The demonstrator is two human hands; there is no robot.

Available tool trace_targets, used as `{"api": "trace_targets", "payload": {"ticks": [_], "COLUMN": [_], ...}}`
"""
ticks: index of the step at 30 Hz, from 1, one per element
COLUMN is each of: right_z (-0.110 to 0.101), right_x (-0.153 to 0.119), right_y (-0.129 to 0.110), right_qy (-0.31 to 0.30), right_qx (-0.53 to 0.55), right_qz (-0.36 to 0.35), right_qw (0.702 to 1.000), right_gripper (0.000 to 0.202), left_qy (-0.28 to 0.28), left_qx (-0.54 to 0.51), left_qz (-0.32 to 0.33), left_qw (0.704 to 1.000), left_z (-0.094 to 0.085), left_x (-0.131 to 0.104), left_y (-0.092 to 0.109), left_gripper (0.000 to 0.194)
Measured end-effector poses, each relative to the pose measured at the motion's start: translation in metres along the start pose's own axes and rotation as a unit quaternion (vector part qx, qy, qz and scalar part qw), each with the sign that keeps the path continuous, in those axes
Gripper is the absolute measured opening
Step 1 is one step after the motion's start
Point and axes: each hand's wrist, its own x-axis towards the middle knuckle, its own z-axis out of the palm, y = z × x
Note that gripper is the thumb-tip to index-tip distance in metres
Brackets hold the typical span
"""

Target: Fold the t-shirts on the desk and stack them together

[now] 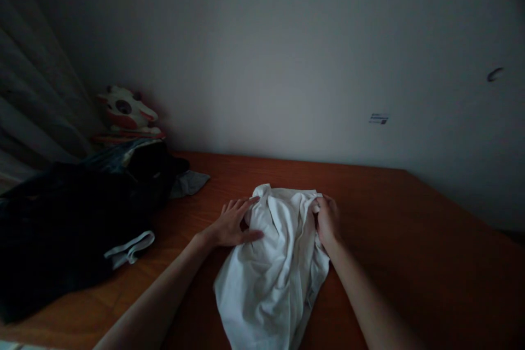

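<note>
A white cloth garment lies bunched and creased on the brown wooden table, its lower part spreading toward me. Against its upper left edge rests my left hand, thumb and fingers apart, the thumb lying on the fabric. My right hand is closed on the garment's upper right edge, with a fold of cloth between the fingers. Whether the garment is a shirt or another piece of clothing, I cannot tell.
Dark clothes are heaped on the table's left side, with a grey cloth piece sticking out behind. A cow-shaped figure stands at the back left beside a curtain. The wooden table meets a pale wall bearing a small label.
</note>
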Motion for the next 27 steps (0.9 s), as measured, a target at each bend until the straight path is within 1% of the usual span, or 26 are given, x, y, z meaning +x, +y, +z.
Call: {"api": "trace_targets", "payload": {"ticks": [1, 3, 5, 6, 7, 9, 11, 12, 13, 15, 16, 17, 18, 19, 20, 22, 23, 24, 25, 27], "right_z": [-0.003, -0.013, -0.026, -0.031, -0.035, -0.038, -0.034, -0.03, -0.027, -0.022, -0.021, -0.021, -0.021, -0.021, -0.021, -0.019, -0.018, -0.017, -0.015, -0.014], "right_x": [0.002, 0.008, 0.013, 0.014, 0.015, 0.012, 0.007, 0.004, 0.002, -0.002, -0.004, -0.004, -0.005, -0.005, -0.006, -0.008, -0.009, -0.011, -0.013, -0.016], "right_y": [-0.001, -0.004, -0.01, -0.013, -0.016, -0.021, -0.024, -0.026, -0.028, -0.033, -0.036, -0.039, -0.042, -0.045, -0.046, -0.047, -0.046, -0.045, -0.044, -0.043], "right_qy": [0.006, 0.047, 0.082, 0.082, 0.069, 0.017, -0.054, -0.089, -0.124, -0.178, -0.195, -0.211, -0.224, -0.232, -0.236, -0.241, -0.246, -0.256, -0.269, -0.303], "right_qx": [-0.005, -0.03, -0.087, -0.131, -0.181, -0.269, -0.311, -0.317, -0.32, -0.326, -0.326, -0.32, -0.309, -0.294, -0.276, -0.235, -0.216, -0.201, -0.191, -0.184], "right_qz": [-0.018, -0.065, -0.126, -0.157, -0.186, -0.241, -0.284, -0.295, -0.296, -0.274, -0.259, -0.249, -0.248, -0.253, -0.261, -0.264, -0.256, -0.244, -0.233, -0.228], "right_qw": [1.0, 0.996, 0.985, 0.975, 0.963, 0.933, 0.905, 0.897, 0.891, 0.887, 0.888, 0.89, 0.891, 0.892, 0.895, 0.904, 0.91, 0.914, 0.915, 0.907], "right_gripper": [0.029, 0.032, 0.033, 0.032, 0.029, 0.028, 0.036, 0.039, 0.036, 0.022, 0.027, 0.039, 0.047, 0.05, 0.047, 0.028, 0.025, 0.035, 0.049, 0.073], "left_qy": [0.007, 0.055, 0.116, 0.136, 0.146, 0.138, 0.122, 0.115, 0.111, 0.104, 0.1, 0.092, 0.081, 0.069, 0.056, 0.027, 0.011, -0.006, -0.023, -0.05], "left_qx": [0.011, 0.046, 0.088, 0.103, 0.113, 0.123, 0.121, 0.114, 0.102, 0.062, 0.035, 0.007, -0.02, -0.043, -0.062, -0.092, -0.105, -0.118, -0.129, -0.138], "left_qz": [-0.01, -0.047, -0.105, -0.136, -0.166, -0.206, -0.211, -0.199, -0.177, -0.115, -0.08, -0.044, -0.009, 0.022, 0.049, 0.09, 0.11, 0.129, 0.147, 0.176], "left_qw": [1.0, 0.996, 0.984, 0.976, 0.969, 0.961, 0.962, 0.967, 0.973, 0.986, 0.991, 0.995, 0.997, 0.996, 0.995, 0.991, 0.988, 0.985, 0.98, 0.973], "left_z": [0.001, 0.001, -0.002, -0.004, -0.006, -0.007, -0.005, -0.003, -0.001, 0.004, 0.006, 0.007, 0.008, 0.008, 0.007, 0.003, 0.001, -0.001, -0.004, -0.008], "left_x": [0.001, 0.003, 0.004, 0.005, 0.005, 0.005, 0.005, 0.006, 0.006, 0.007, 0.008, 0.008, 0.007, 0.006, 0.006, 0.005, 0.004, 0.004, 0.005, 0.005], "left_y": [-0.002, -0.008, -0.015, -0.019, -0.023, -0.029, -0.033, -0.035, -0.035, -0.035, -0.034, -0.032, -0.029, -0.025, -0.02, -0.008, -0.002, 0.005, 0.011, 0.022], "left_gripper": [0.089, 0.078, 0.066, 0.059, 0.052, 0.046, 0.045, 0.043, 0.04, 0.034, 0.033, 0.033, 0.033, 0.033, 0.033, 0.031, 0.031, 0.031, 0.03, 0.029]}}
